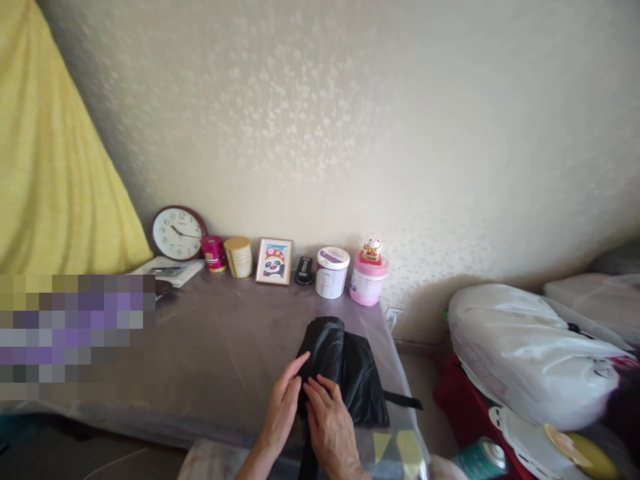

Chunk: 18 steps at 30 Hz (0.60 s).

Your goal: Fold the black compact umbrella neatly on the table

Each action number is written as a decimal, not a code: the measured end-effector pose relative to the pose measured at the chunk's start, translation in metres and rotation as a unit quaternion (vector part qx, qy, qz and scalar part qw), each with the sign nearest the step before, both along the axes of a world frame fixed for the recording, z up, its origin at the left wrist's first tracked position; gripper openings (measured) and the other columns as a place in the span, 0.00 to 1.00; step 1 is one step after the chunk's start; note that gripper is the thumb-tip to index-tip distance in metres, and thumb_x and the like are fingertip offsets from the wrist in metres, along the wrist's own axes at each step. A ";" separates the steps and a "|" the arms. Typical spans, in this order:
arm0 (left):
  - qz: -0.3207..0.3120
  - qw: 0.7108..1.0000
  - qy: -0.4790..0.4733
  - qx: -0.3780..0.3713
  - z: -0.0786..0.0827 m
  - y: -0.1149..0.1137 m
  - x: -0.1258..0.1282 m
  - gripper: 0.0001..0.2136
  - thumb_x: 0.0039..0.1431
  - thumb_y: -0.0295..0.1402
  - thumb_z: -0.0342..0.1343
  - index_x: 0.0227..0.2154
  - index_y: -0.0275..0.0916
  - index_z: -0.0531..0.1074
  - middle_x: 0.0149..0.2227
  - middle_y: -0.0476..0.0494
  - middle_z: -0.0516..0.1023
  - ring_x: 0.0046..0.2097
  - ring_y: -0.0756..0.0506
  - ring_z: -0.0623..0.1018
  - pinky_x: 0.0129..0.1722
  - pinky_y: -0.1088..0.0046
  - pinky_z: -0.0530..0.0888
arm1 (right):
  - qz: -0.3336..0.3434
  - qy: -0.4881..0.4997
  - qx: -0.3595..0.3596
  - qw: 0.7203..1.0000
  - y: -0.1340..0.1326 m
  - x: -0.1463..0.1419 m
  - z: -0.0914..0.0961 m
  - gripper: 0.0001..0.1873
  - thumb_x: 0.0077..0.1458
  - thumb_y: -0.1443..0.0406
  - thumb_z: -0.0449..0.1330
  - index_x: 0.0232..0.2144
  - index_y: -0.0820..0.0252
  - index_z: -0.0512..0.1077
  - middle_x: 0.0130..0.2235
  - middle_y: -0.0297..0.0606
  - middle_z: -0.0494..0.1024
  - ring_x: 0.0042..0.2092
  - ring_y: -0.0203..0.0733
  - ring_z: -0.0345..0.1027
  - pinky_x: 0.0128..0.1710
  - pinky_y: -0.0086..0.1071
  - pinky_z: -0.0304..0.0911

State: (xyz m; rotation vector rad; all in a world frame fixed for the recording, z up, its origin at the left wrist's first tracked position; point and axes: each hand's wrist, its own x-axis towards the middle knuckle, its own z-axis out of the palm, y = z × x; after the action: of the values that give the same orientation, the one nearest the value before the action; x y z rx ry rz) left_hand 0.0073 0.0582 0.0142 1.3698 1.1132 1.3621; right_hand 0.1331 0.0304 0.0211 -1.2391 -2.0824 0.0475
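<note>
A folded black shiny cloth item (345, 367) with a black strap lies near the right front of a table covered in clear plastic (225, 340). My left hand (283, 407) rests at its left edge with fingers stretched out and together. My right hand (330, 420) lies flat on the near part of the cloth, fingers extended and pressing down. Neither hand holds anything.
Along the wall stand a round clock (179, 233), a pink tin (215, 254), a yellow tin (239, 257), a framed panda picture (274, 261), a white canister (332, 272) and a pink tub (369, 277). White plastic bags (525, 353) pile up at the right. A yellow curtain (55, 167) hangs left.
</note>
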 end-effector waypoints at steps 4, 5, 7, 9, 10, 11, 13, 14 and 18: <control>-0.142 0.961 0.221 0.089 0.037 0.007 0.024 0.16 0.63 0.38 0.42 0.50 0.46 0.69 0.55 0.49 0.69 0.61 0.44 0.61 0.61 0.60 0.56 | -0.001 -0.041 0.091 0.995 0.006 -0.002 -0.024 0.19 0.53 0.75 0.49 0.43 0.60 0.72 0.38 0.41 0.78 0.44 0.46 0.68 0.47 0.39 0.64; -0.179 0.938 0.276 0.109 0.041 0.012 0.029 0.16 0.64 0.38 0.41 0.50 0.47 0.69 0.55 0.49 0.69 0.62 0.44 0.59 0.61 0.58 0.55 | -0.011 -0.053 0.106 0.993 0.007 -0.002 -0.029 0.19 0.53 0.75 0.48 0.43 0.62 0.72 0.37 0.43 0.78 0.42 0.46 0.69 0.45 0.39 0.64; -0.224 0.889 0.374 0.138 0.042 0.028 0.037 0.16 0.64 0.36 0.40 0.49 0.48 0.70 0.55 0.51 0.69 0.63 0.44 0.56 0.61 0.56 0.53 | -0.032 -0.058 0.100 0.993 0.008 -0.001 -0.034 0.20 0.51 0.75 0.48 0.44 0.64 0.72 0.40 0.46 0.77 0.43 0.48 0.69 0.46 0.40 0.64; -0.235 0.851 0.442 0.158 0.037 0.046 0.041 0.16 0.65 0.35 0.39 0.48 0.48 0.70 0.57 0.53 0.66 0.63 0.44 0.55 0.61 0.55 0.53 | -0.032 -0.033 0.070 0.997 0.007 -0.001 -0.030 0.21 0.50 0.75 0.50 0.45 0.61 0.72 0.42 0.43 0.76 0.48 0.49 0.66 0.50 0.42 0.61; -0.234 0.842 0.457 0.165 0.034 0.055 0.041 0.16 0.65 0.34 0.39 0.47 0.48 0.71 0.58 0.53 0.65 0.63 0.44 0.54 0.60 0.55 0.54 | -0.026 -0.018 0.050 0.998 0.006 -0.001 -0.026 0.21 0.49 0.75 0.51 0.45 0.59 0.72 0.43 0.40 0.76 0.49 0.49 0.64 0.52 0.43 0.59; -0.231 0.838 0.465 0.171 0.031 0.064 0.042 0.16 0.65 0.34 0.40 0.47 0.48 0.71 0.58 0.53 0.64 0.63 0.44 0.54 0.60 0.54 0.53 | -0.018 -0.005 0.028 0.999 0.005 -0.002 -0.021 0.22 0.49 0.76 0.52 0.45 0.57 0.72 0.43 0.38 0.76 0.49 0.49 0.64 0.52 0.42 0.59; -0.222 0.835 0.470 0.179 0.026 0.079 0.042 0.15 0.64 0.33 0.41 0.47 0.49 0.71 0.59 0.53 0.62 0.64 0.44 0.53 0.61 0.54 0.52 | -0.004 0.015 -0.011 1.000 0.003 -0.003 -0.011 0.23 0.49 0.77 0.52 0.44 0.54 0.72 0.42 0.35 0.76 0.48 0.46 0.64 0.51 0.39 0.61; -0.214 0.835 0.473 0.182 0.024 0.085 0.043 0.15 0.64 0.33 0.42 0.47 0.49 0.71 0.60 0.53 0.61 0.64 0.44 0.53 0.61 0.54 0.52 | -0.001 0.024 -0.026 0.999 0.003 -0.003 -0.008 0.23 0.49 0.78 0.51 0.44 0.54 0.72 0.42 0.34 0.76 0.47 0.45 0.64 0.50 0.36 0.62; -0.170 0.839 0.483 0.184 0.020 0.101 0.048 0.14 0.62 0.33 0.45 0.45 0.52 0.72 0.61 0.53 0.59 0.64 0.44 0.53 0.61 0.54 0.50 | 0.002 0.055 -0.031 0.998 0.003 -0.003 -0.006 0.19 0.51 0.77 0.51 0.40 0.55 0.74 0.44 0.32 0.75 0.52 0.43 0.60 0.51 0.32 0.61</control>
State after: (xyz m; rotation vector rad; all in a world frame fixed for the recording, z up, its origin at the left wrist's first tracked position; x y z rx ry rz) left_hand 0.0556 0.1595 0.0339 2.5490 1.1366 0.5809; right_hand 0.1305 0.0334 0.0148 -1.2403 -2.0030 0.1794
